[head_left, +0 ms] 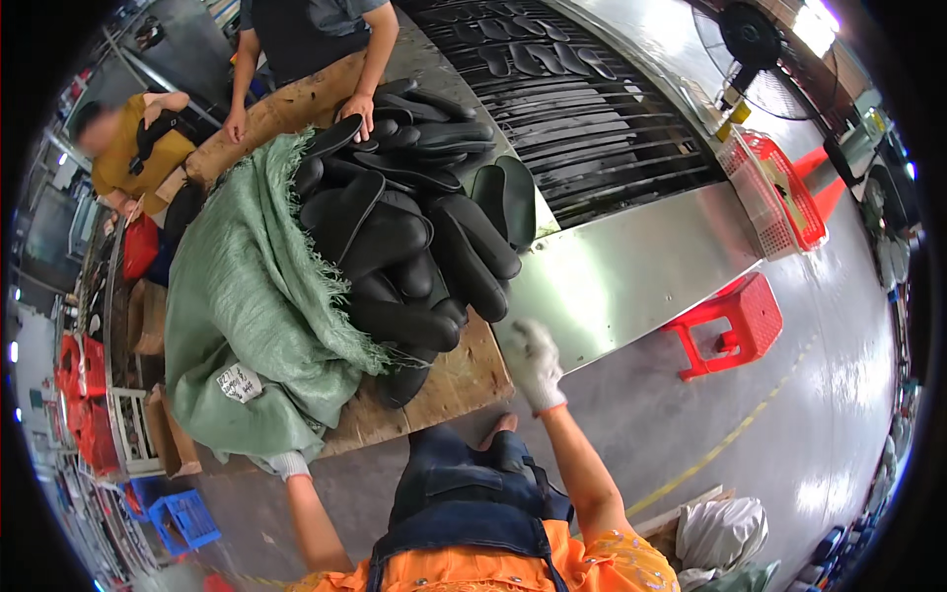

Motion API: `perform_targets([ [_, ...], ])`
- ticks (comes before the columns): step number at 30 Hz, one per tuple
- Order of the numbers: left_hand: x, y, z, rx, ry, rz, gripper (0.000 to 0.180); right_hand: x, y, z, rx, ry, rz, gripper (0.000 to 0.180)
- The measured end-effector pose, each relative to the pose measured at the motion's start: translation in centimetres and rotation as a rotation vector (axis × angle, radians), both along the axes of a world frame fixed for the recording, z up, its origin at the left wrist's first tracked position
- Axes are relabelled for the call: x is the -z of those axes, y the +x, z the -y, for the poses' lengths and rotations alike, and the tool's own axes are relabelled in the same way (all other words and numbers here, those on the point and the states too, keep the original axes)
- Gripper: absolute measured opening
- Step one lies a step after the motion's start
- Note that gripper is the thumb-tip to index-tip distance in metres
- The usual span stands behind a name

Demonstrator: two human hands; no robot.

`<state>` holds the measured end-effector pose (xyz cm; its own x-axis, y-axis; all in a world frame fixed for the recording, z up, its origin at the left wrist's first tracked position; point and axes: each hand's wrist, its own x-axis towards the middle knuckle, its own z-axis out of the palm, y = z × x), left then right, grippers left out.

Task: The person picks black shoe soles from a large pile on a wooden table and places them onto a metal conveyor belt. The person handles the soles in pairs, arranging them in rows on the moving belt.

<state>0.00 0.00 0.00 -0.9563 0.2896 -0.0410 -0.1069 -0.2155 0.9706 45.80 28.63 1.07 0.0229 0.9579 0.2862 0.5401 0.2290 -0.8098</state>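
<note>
Black shoe soles (390,242) lie in a big, messy heap on a wooden surface (464,380). They spill from the mouth of a green sack (247,266), which lies on the left side of the heap. The sack's edge is frayed, and a white tag (239,383) is on its lower part. Some soles lie on top of others, and a few tilt up.

The left hand (288,465) wears a white glove and is at the bottom edge of the sack. The sack hides its fingers, so I cannot tell if it grips the cloth. The right hand (535,353) wears a white glove too. It is near the corner where the wood meets a shiny metal surface (631,266). Its fingers look loose and a little bent, around nothing but air. I cannot tell if it touches the metal.

Across the heap stands a co-worker (311,39) in a dark apron. One of that person's hands (359,116) rests on the soles at the far side. More flat soles (538,57) lie in rows on a dark belt with bars (621,148). A red stool (742,321) stands on the floor (691,424) to the right, and a pink basket (750,192) is beyond it.
</note>
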Motion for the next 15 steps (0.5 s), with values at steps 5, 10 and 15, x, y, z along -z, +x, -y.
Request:
perform_targets([
  [5,2.4,9.2,0.0,0.017,-0.596,-0.163,0.029,-0.4,2.5,-8.9,0.124,-0.343,0.014,0.066],
  [10,-1.3,21.5,-7.4,0.6,-0.605,0.25,0.017,1.6,0.1,-14.4,0.054,-0.498,-0.094,0.073],
  [15,-0.3,29.3,-18.5,1.029,-0.356,0.281,0.039,2.4,0.5,-14.8,-0.114,-0.756,-0.464,0.063],
])
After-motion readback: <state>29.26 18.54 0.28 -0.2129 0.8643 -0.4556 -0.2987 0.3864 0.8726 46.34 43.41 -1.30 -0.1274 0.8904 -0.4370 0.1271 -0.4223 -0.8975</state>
